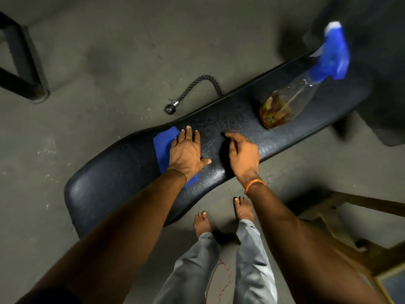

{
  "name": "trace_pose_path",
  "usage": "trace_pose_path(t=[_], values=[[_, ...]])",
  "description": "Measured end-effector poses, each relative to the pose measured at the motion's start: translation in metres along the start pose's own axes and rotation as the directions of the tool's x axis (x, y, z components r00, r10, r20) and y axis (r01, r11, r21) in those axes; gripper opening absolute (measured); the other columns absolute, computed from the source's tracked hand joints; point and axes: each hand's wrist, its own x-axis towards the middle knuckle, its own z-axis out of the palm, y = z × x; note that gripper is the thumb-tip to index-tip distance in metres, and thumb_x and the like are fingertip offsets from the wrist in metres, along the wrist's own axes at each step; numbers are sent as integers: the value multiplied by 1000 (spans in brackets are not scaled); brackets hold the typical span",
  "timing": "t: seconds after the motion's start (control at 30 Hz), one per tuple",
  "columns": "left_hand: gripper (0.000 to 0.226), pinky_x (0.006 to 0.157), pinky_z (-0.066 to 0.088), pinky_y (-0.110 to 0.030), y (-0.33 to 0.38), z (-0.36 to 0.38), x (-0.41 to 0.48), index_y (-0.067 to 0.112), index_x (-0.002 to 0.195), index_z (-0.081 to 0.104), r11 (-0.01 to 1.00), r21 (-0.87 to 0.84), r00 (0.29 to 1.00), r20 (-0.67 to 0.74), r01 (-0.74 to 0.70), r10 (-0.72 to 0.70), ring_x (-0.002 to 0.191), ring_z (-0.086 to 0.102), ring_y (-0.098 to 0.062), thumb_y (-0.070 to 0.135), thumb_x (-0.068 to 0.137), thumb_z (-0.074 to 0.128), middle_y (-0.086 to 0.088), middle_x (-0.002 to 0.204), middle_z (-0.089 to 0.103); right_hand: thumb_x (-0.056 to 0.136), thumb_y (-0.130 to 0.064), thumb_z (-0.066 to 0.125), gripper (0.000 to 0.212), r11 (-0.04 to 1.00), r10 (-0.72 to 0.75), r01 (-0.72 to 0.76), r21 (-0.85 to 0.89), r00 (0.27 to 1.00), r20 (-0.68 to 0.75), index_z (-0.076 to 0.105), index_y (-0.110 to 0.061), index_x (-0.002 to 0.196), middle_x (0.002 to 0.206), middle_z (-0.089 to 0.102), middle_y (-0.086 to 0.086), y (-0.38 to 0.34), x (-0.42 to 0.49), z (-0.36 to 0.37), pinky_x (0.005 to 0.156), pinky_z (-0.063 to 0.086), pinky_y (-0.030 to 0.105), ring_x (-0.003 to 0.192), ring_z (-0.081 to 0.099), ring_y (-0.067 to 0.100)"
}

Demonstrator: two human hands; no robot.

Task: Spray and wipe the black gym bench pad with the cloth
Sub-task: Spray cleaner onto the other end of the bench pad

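The black bench pad (219, 132) runs diagonally across the floor. The left hand (186, 152) presses flat, fingers spread, on a blue cloth (163, 145). The right hand (243, 154) hovers loosely curled and empty, and a spray bottle (291, 99) lies further along.

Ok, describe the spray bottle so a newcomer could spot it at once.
Start at the long black textured gym bench pad that runs across the grey floor. Follow it away from the left hand pressing on the flat blue cloth, past the empty right hand, to the far end. There stands the clear plastic spray bottle, alone in having a blue trigger head and amber liquid at its base.
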Motion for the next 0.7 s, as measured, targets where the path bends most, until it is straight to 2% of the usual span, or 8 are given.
trace_pose_path(t=[0.1,0.23,0.33,0.4,0.5,0.57,0.63,0.7], values=[[112,114,38,-49,11,-17,5,3,157,19,994,108,999,48,6,-11,147,32,-40,69,80,66,-26,163,21,95,-13,50,33,990,108,-89,109,978,-181,74,-21,118,118,77,-2,-4,-16,-21,95,56,37,107,72,23],[100,111,40,-48,22,-32,4,-1,150,32,974,226,994,111,-28,3,137,45,-39,64,83,67,-28,153,37,92,-22,49,20,958,225,-117,261,872,-434,68,-21,100,102,72,-5,-16,-26,-53,81,57,41,91,67,19],[93,115,34,-49,25,-36,2,-1,149,33,957,285,993,116,-50,17,137,45,-39,62,87,63,-26,151,41,87,-18,60,13,932,266,-32,361,737,-621,58,-18,101,102,59,-3,-22,-20,-80,82,54,48,93,63,25],[94,115,34,-49,24,-35,1,-1,150,31,950,310,993,118,-46,10,137,44,-39,63,88,61,-28,152,39,86,-21,69,32,928,268,10,373,678,-685,57,-8,113,110,54,3,-26,-11,-94,90,51,48,102,59,26],[96,117,35,-50,25,-32,1,-2,151,30,937,346,994,104,-53,18,139,43,-42,65,89,58,-30,153,36,85,-26,80,70,894,221,113,433,729,-648,46,-3,142,136,51,7,-38,8,-118,110,46,37,125,55,20],[97,116,36,-50,25,-31,1,-3,151,29,931,362,995,99,-52,17,139,43,-42,66,89,56,-30,153,36,85,-27,82,83,871,174,162,465,781,-599,40,-6,153,149,50,7,-46,23,-132,117,43,32,133,54,15],[96,115,38,-50,26,-31,0,-3,151,28,923,382,996,91,-50,16,137,45,-40,67,90,54,-30,152,37,86,-28,83,79,851,160,169,497,818,-553,43,-10,152,146,58,3,-54,34,-143,114,46,31,127,60,8],[96,115,38,-50,27,-31,0,-4,151,26,914,403,996,88,-49,14,137,45,-40,66,91,53,-30,152,38,88,-22,82,58,849,136,186,495,828,-544,56,-11,138,120,68,-10,-58,39,-152,98,51,17,101,65,-5]])
